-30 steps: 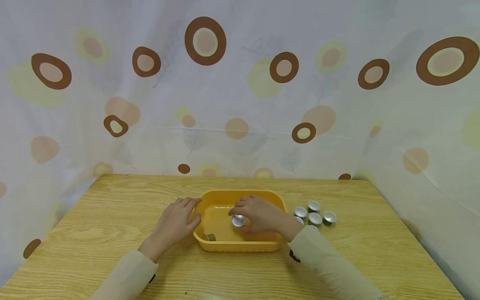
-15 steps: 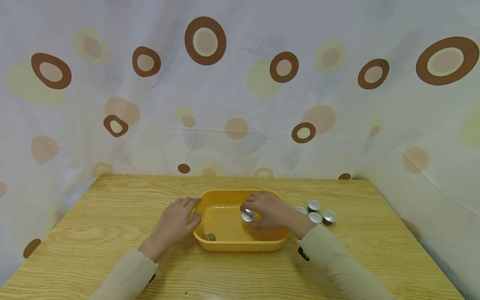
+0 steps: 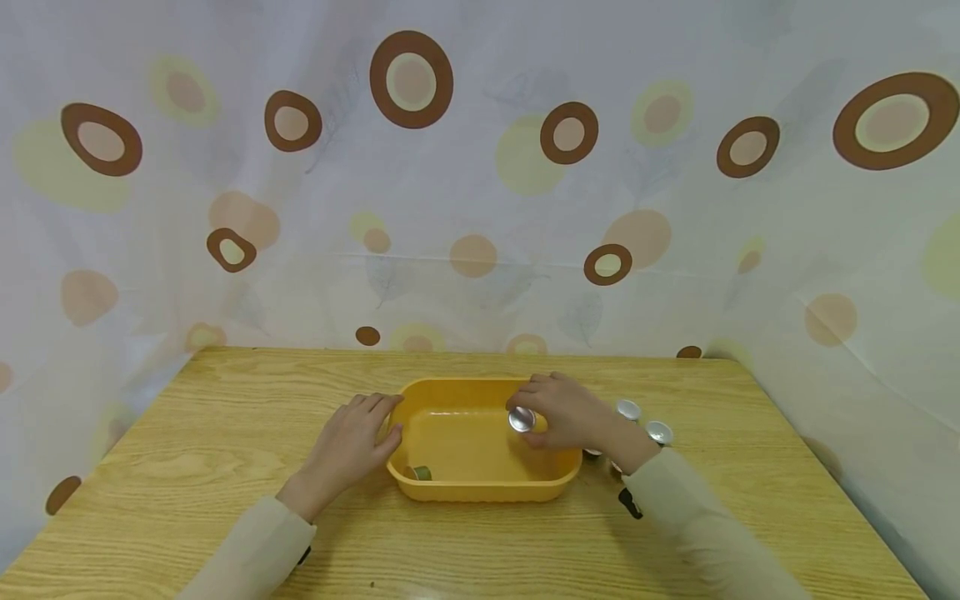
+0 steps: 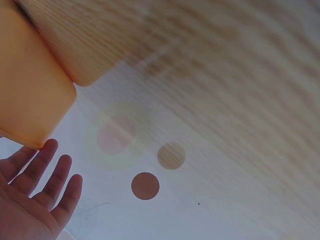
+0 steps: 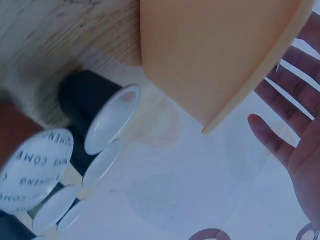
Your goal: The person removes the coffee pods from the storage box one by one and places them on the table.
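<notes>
My right hand pinches a coffee capsule between thumb and fingers, its silver lid facing the head camera, over the right part of a yellow plastic bin. In the right wrist view that hand lies behind the bin wall, which hides the fingertips. My left hand rests with fairly straight fingers at the bin's left rim; in the left wrist view a fingertip meets the bin's edge. Another capsule, greenish, lies on its side in the bin's front left corner.
Right of the bin, several capsules stand lid up on the wooden table, one outermost; my right forearm partly covers the group. The right wrist view shows a dark capsule and a printed white lid. A patterned cloth hangs behind.
My right hand, still pinching the capsule, has moved to the right and slightly away from me within the bin, and its forearm now covers more of the capsules. My left hand has stayed put.
</notes>
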The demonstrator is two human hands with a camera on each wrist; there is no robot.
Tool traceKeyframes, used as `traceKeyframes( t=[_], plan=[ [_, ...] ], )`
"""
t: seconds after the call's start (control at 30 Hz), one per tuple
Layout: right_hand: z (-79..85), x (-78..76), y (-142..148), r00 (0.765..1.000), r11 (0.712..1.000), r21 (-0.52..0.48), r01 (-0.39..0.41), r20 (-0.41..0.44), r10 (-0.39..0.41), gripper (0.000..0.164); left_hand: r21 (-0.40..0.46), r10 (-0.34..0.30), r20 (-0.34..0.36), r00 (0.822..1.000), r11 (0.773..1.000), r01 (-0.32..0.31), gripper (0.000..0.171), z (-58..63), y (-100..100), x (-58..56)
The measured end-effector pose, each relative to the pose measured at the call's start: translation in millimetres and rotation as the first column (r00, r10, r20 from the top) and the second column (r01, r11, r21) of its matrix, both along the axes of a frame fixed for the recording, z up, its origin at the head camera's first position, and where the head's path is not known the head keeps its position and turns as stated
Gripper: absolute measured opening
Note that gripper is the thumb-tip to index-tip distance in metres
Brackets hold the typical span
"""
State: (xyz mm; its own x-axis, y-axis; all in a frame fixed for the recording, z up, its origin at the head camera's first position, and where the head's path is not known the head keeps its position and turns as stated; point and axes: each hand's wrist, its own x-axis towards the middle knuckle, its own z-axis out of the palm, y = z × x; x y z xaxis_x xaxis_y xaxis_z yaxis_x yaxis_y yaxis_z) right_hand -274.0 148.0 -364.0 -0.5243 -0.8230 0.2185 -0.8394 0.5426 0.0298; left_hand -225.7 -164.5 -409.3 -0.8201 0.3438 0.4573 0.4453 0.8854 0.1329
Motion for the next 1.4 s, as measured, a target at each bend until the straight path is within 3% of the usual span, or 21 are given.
traceKeyframes(
  t=[0.8,1.4],
  plan=[
    [17.3,1.9,48,0.995,0.994,-0.069,0.09,-0.037,-0.093,0.03,0.011,-0.005,0.008,1.0,1.0,0.005,0.037,0.2,0,-0.5],
    [11.4,12.8,78,0.974,0.973,-0.031,0.228,0.016,-0.228,0.03,0.006,0.01,0.024,1.0,1.0,-0.01,0.037,1.1,1,0.4]
  ],
)
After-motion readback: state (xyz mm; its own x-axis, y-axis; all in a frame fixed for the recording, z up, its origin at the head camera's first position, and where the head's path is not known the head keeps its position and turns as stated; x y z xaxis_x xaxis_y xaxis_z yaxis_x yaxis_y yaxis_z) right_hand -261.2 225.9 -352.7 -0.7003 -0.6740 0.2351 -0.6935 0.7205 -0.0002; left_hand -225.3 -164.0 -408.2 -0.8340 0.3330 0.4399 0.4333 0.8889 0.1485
